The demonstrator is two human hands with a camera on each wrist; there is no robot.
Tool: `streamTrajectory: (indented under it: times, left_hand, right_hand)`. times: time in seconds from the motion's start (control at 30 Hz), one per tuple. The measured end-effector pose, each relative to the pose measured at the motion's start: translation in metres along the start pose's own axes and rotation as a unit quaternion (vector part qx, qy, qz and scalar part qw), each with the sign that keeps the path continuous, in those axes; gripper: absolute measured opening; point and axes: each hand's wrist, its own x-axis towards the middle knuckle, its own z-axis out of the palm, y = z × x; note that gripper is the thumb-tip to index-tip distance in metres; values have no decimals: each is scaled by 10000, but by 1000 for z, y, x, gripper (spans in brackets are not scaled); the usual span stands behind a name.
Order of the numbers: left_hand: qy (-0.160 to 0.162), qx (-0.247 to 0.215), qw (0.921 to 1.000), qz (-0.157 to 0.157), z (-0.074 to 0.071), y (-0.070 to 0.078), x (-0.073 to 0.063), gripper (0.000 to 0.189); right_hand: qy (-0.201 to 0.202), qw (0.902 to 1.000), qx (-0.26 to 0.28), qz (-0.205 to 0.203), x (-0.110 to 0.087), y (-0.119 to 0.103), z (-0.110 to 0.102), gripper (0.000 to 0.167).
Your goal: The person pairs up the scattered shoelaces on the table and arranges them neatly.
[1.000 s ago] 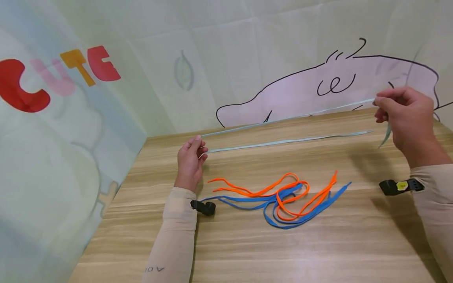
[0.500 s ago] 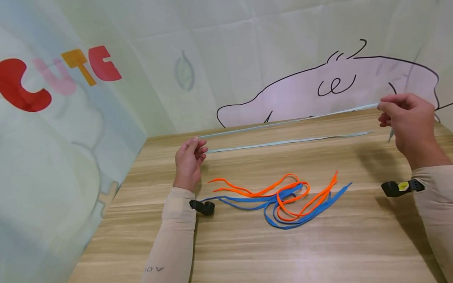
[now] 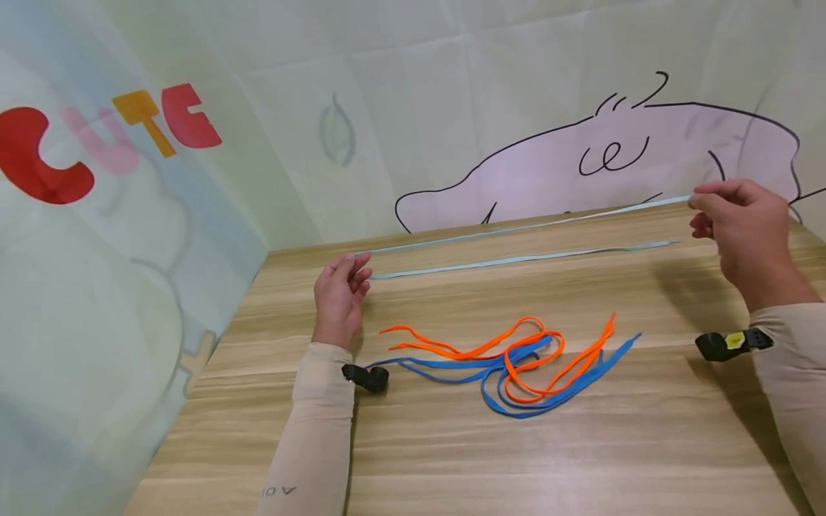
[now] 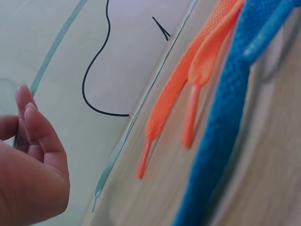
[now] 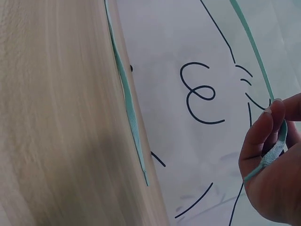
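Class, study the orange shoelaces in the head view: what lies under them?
Under the orange shoelaces, parts of the blue shoelaces and the wood-grain tabletop show; whatever the orange directly covers cannot be seen.

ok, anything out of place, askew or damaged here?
No visible damage. Only the orange and blue laces look messy: they overlap in loose loops on the table, whereas the pale green lace lying behind them is nearly straight.

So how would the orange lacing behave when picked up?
The orange lacing would probably flop, since it lies in loose curves. It looks thin and flat, so likely light. It might tug the blue lacing it crosses.
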Motion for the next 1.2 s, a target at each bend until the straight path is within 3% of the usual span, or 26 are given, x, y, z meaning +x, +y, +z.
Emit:
streamTrajectory:
  times: [0.33, 0.77, 1.2]
  left_hand:
    - [94, -238, 9997, -65, -2, 2, 2, 8]
    - [176, -180, 9995, -168, -6, 2, 4, 15]
    - [209, -266, 9993, -185, -6, 1, 5, 14]
  right_hand:
    - [5, 10000, 24, 84, 1, 4, -5, 9]
    - [-98, 9977, -656, 163, 3, 9, -9, 14]
    - [-324, 9954, -886, 157, 5, 14, -12, 15]
